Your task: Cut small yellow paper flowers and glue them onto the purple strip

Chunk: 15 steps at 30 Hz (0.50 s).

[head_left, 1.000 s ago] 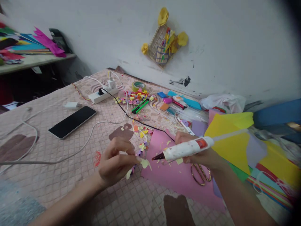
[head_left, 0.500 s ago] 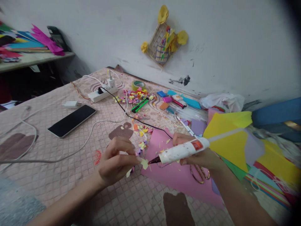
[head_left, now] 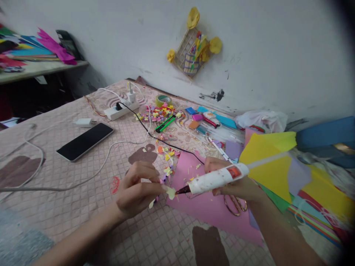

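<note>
My left hand (head_left: 138, 188) pinches a small pale yellow paper cutout (head_left: 171, 193) between thumb and fingertips. In my right hand (head_left: 233, 184) is a white glue gun (head_left: 219, 179), its dark nozzle at the cutout's right edge; a clear glue stick (head_left: 267, 159) sticks out of its back end. Beneath the hands lies a pink paper sheet (head_left: 199, 218) with paper scraps on it. Gold-handled scissors (head_left: 235, 205) rest on that sheet, partly hidden by my right hand. A strand of small paper flowers (head_left: 168, 171) runs behind my left fingertips.
A phone (head_left: 85, 142) and white cables are on the left, near a power strip (head_left: 122, 111). Farther back lie a green cutter (head_left: 165, 124), a tape roll (head_left: 163, 100) and a pile of paper flowers (head_left: 158, 113). Coloured sheets (head_left: 269, 166) lie at right.
The glue gun has shifted very slightly to the right, its nozzle still at the cutout. My left hand keeps the same pinch; little else differs.
</note>
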Each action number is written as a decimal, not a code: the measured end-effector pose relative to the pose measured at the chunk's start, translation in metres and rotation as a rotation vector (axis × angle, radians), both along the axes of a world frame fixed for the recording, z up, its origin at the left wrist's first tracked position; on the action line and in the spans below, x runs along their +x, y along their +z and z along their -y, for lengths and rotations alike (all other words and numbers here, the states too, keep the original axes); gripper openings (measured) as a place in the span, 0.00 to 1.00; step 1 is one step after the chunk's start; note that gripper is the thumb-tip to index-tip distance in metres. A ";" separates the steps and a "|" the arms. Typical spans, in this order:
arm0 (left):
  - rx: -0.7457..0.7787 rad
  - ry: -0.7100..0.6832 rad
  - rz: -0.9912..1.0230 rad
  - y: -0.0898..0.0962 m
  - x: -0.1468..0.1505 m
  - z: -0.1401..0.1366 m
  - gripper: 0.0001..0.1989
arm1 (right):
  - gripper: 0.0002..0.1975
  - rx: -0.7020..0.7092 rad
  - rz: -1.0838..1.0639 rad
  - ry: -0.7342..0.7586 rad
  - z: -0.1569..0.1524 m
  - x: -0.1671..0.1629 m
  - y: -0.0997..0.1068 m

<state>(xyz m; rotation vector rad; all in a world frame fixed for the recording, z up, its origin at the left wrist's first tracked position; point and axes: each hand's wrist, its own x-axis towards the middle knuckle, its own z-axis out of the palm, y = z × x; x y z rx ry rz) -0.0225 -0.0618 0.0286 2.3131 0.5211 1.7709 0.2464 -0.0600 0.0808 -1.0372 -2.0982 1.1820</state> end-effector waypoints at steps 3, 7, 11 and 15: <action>-0.011 0.012 -0.006 0.001 -0.001 0.000 0.09 | 0.13 -0.019 0.009 0.008 0.001 0.000 0.000; -0.025 0.009 -0.009 0.003 -0.001 0.001 0.08 | 0.14 -0.032 0.006 -0.037 -0.002 0.005 -0.004; -0.127 0.012 0.004 0.004 0.001 0.004 0.09 | 0.15 0.021 0.067 -0.297 -0.019 0.017 -0.022; -0.488 0.072 0.000 0.002 -0.003 0.008 0.06 | 0.17 0.191 0.175 -0.572 -0.057 0.025 -0.050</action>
